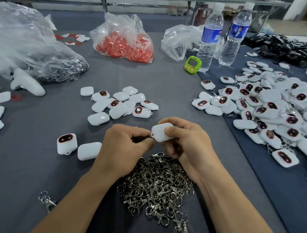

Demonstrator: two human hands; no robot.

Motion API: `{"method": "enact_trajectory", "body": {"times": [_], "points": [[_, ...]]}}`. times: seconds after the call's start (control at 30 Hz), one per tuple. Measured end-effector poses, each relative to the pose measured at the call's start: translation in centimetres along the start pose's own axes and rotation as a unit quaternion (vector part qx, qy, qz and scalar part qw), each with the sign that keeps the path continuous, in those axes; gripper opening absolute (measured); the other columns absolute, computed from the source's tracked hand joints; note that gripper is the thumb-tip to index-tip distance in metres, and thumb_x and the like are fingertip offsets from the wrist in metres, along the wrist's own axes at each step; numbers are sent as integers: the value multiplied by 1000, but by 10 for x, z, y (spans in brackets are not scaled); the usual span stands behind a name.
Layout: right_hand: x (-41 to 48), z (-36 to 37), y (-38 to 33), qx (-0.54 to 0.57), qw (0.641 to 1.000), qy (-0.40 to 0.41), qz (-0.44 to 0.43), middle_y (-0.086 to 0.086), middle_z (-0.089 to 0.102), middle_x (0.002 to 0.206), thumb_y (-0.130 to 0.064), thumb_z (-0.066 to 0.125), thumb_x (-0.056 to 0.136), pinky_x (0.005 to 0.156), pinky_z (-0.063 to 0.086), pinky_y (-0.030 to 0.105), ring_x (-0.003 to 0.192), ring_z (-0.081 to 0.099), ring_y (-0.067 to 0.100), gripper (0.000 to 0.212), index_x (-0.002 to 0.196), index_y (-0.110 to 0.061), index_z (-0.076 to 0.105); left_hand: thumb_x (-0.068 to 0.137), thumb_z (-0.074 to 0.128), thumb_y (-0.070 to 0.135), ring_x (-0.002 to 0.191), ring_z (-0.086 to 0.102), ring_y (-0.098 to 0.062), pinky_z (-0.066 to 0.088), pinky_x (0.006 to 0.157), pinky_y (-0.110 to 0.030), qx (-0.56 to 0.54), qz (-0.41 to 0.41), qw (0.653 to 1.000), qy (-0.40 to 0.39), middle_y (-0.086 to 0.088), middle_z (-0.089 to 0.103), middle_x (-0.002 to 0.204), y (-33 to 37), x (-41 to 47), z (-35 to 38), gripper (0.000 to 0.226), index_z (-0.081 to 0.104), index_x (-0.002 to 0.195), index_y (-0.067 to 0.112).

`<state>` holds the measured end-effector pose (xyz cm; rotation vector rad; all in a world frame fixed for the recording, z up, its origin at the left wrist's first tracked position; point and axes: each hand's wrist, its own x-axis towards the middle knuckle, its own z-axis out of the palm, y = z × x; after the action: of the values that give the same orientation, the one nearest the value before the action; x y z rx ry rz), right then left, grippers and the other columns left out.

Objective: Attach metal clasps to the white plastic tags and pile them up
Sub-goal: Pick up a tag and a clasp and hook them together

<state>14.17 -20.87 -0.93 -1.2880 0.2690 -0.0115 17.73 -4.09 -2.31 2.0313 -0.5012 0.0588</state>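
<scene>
My right hand grips a white plastic tag above the table, thumb on its top. My left hand pinches a small metal clasp ring against the tag's corner loop; most of the clasp is hidden by my fingers. A heap of loose metal clasps lies just below my hands. Several bare white tags are scattered ahead of me. A big pile of tags with clasps attached spreads over the right side.
Two water bottles and a green timer stand at the back right. A bag of red parts sits at the back centre, a large clear bag at the left, a white controller beside it. One stray clasp lies front left.
</scene>
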Motion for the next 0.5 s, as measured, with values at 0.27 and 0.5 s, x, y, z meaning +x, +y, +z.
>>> {"method": "enact_trajectory", "body": {"times": [0.27,0.5], "points": [[1,-3,-1,62,998,-10,24,12,68,69,3,53,90,40,29,20,42,42,14,28,85,-12,77,88,76,15,45,41,-12,36,47,-24,-128,-85,988,-34,-2,57,51,8,4,2,20,81,74,29],[0,2,4,18,1000,20,-3,10,65,63,7,54,91,40,27,19,39,43,13,22,96,-5,72,87,77,21,56,53,-15,40,56,-36,177,90,980,29,5,58,59,6,-4,1,21,73,67,18]]}}
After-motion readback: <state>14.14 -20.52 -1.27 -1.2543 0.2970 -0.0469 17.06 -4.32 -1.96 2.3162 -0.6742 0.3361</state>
